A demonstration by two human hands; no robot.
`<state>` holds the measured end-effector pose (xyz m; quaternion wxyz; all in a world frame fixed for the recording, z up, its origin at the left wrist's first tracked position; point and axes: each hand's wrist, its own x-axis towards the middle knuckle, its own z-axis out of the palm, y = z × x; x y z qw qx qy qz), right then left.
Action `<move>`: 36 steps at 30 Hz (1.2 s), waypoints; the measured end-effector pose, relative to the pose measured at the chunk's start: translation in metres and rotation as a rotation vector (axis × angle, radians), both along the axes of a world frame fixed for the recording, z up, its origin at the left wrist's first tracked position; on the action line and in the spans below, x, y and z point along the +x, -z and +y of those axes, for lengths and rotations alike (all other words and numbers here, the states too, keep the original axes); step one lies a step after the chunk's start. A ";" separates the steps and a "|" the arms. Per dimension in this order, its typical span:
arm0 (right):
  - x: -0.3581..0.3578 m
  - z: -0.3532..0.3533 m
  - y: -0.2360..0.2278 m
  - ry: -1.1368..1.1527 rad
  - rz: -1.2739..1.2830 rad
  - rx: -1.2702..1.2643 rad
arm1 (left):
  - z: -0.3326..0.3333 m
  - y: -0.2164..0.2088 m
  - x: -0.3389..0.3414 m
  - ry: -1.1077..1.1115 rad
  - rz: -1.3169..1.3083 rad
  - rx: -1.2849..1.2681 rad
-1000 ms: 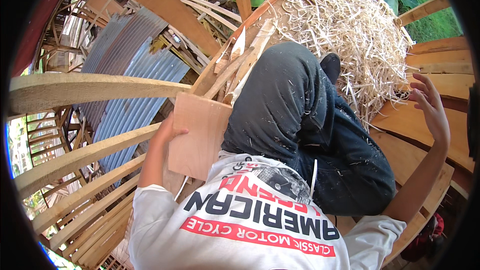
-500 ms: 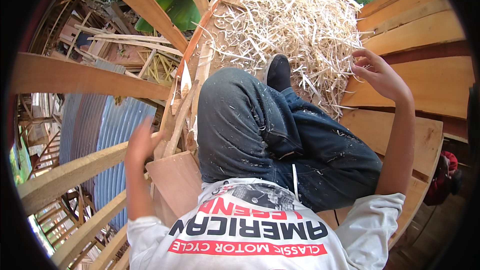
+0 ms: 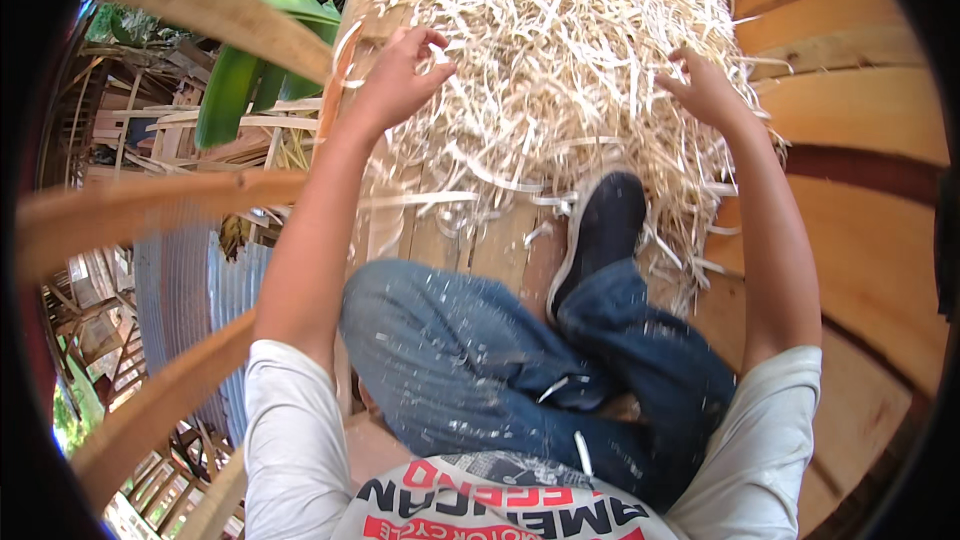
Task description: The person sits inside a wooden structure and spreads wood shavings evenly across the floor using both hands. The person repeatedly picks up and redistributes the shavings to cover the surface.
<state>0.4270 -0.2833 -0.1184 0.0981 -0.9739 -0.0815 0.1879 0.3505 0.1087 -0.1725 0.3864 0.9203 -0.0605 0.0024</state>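
Observation:
A thick heap of pale wood shavings (image 3: 560, 70) covers the plank floor (image 3: 495, 250) ahead of me. Over its left side reaches my left hand (image 3: 408, 75), fingers apart and slightly curled, with nothing in it. At the heap's right edge my right hand (image 3: 700, 88) hangs just above or against the curls, its fingers also parted and holding nothing. Whether either hand touches the shavings I cannot tell. My legs in dusty blue jeans (image 3: 470, 360) are folded below, and one dark shoe (image 3: 607, 225) rests against the near side of the heap.
Upright boards (image 3: 850, 120) form a wall close on my right. Wooden beams (image 3: 170, 205) cross the open left side, with corrugated metal sheets (image 3: 180, 290) and scrap timber beyond. A large green leaf (image 3: 240, 80) hangs at the far left.
My left hand has swung from low beside the beams up and forward to the heap. My right hand has shifted slightly forward. My body leans further ahead, and the view has moved with it.

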 end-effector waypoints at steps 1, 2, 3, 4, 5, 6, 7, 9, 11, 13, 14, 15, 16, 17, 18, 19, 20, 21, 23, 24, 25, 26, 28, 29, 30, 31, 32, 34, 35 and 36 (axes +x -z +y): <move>0.035 -0.003 0.021 -0.006 -0.066 -0.016 | -0.004 0.002 0.025 -0.012 0.056 0.009; 0.068 -0.009 0.041 -0.005 -0.130 -0.037 | -0.006 0.009 0.054 0.029 0.017 0.058; 0.094 0.002 0.057 0.069 -0.163 -0.043 | 0.000 0.012 0.081 0.011 0.006 0.109; 0.113 0.010 0.070 0.092 -0.280 -0.024 | 0.004 0.019 0.112 0.002 -0.018 0.150; 0.129 0.016 0.081 0.121 -0.398 -0.011 | 0.004 0.028 0.147 -0.027 -0.026 0.115; 0.139 0.027 0.085 0.128 -0.393 -0.006 | 0.003 0.031 0.177 -0.047 -0.072 0.164; 0.147 0.042 0.077 0.129 -0.395 0.002 | 0.006 0.033 0.205 -0.045 -0.102 0.144; 0.165 0.030 0.072 0.105 -0.418 0.053 | 0.001 0.037 0.257 -0.063 -0.194 0.138; 0.183 0.017 0.072 0.032 -0.445 0.178 | -0.008 0.046 0.283 -0.189 -0.298 0.208; 0.210 -0.004 0.078 -0.031 -0.474 0.118 | -0.020 0.054 0.290 -0.236 -0.275 0.179; 0.226 -0.015 0.080 -0.069 -0.492 0.092 | -0.023 0.058 0.289 -0.265 -0.267 0.167; 0.234 -0.015 0.073 -0.105 -0.416 0.075 | -0.017 0.062 0.279 -0.259 -0.247 0.181; 0.243 -0.021 0.075 -0.194 -0.463 0.070 | -0.013 0.064 0.271 -0.248 -0.244 0.186; 0.242 -0.008 0.071 -0.173 -0.297 -0.038 | 0.001 0.066 0.256 -0.194 -0.216 0.189; 0.243 0.004 0.061 -0.186 -0.127 -0.088 | 0.014 0.067 0.243 -0.144 -0.192 0.191; 0.242 0.013 0.052 -0.204 -0.068 -0.130 | 0.022 0.062 0.233 -0.147 -0.159 0.225; 0.243 0.015 0.046 -0.254 -0.077 -0.187 | 0.027 0.057 0.223 -0.148 -0.125 0.253; 0.243 0.019 0.040 -0.265 -0.034 -0.206 | 0.030 0.052 0.215 -0.117 -0.068 0.353; 0.244 0.022 0.031 -0.329 0.039 -0.294 | 0.031 0.043 0.198 -0.078 0.081 0.517; 0.245 0.018 0.030 -0.383 0.049 -0.307 | 0.029 0.043 0.194 -0.067 0.165 0.573; 0.246 0.021 0.026 -0.389 0.090 -0.286 | 0.033 0.045 0.188 -0.074 0.185 0.513; 0.248 0.011 0.035 -0.464 0.058 -0.267 | 0.033 0.052 0.183 -0.068 0.200 0.443; 0.248 0.011 0.034 -0.468 0.199 -0.244 | 0.033 0.062 0.171 -0.079 0.216 0.483; 0.244 0.012 0.036 -0.486 0.218 -0.243 | 0.031 0.069 0.163 -0.055 0.230 0.483; 0.241 0.012 0.040 -0.458 0.246 -0.186 | 0.031 0.070 0.158 -0.044 0.248 0.485; 0.238 0.011 0.047 -0.434 0.228 -0.146 | 0.036 0.065 0.164 -0.030 0.300 0.511; 0.236 0.017 0.043 -0.418 0.238 -0.121 | 0.038 0.063 0.164 -0.019 0.370 0.528; 0.230 0.011 0.046 -0.386 0.188 -0.105 | 0.026 0.062 0.169 0.009 0.481 0.521; 0.230 0.004 0.049 -0.384 0.155 -0.068 | 0.027 0.062 0.175 0.026 0.515 0.526; 0.224 0.004 0.050 -0.372 0.143 -0.026 | 0.030 0.059 0.173 0.060 0.567 0.534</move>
